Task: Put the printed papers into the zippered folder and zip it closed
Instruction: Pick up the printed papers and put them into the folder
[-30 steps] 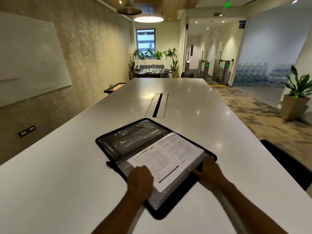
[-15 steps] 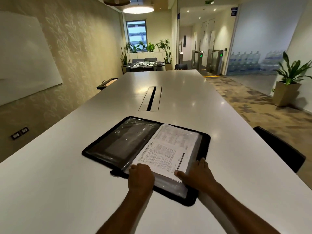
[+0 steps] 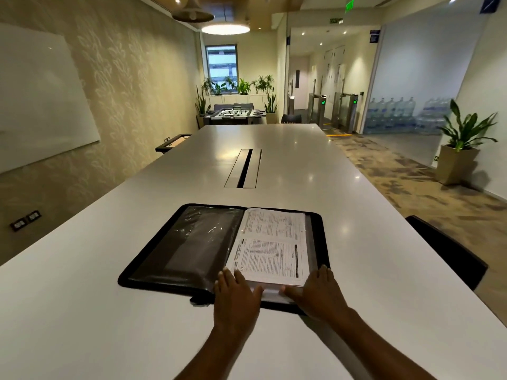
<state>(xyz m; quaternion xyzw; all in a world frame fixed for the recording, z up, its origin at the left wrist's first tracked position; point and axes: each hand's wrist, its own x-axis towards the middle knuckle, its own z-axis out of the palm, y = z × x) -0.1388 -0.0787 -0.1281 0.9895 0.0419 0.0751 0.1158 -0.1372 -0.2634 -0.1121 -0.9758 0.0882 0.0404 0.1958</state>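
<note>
- Folder (image 3: pixel 189 248) lying open and flat on the white table (image 3: pixel 82 311), near the close edge.
- Black all round, with a zip edge and a shiny clear pocket on the left half.
- Printed papers (image 3: pixel 271 248) lying on the right half of the folder, small dark print facing up.
- Clear plastic sleeves showing under the papers at the near edge.
- Left hand (image 3: pixel 236 294) flat on the near left corner of the papers, fingers spread, palm down, pinching nothing.
- Right hand (image 3: pixel 315 293) flat on the near right corner of the papers and the folder edge, fingers spread, thumb pointing in toward the left hand, pinching nothing.
- Both hands close together, a small gap between the thumbs.
- Long dark slot (image 3: pixel 242 168) in the middle of the table, well past the folder.
- Black chair (image 3: pixel 450 256) just beside the table on the right.
- Green plant in a tan pot (image 3: pixel 456 154) on the floor, far off to the right.
- White board (image 3: pixel 41 100) on the left wall.
</note>
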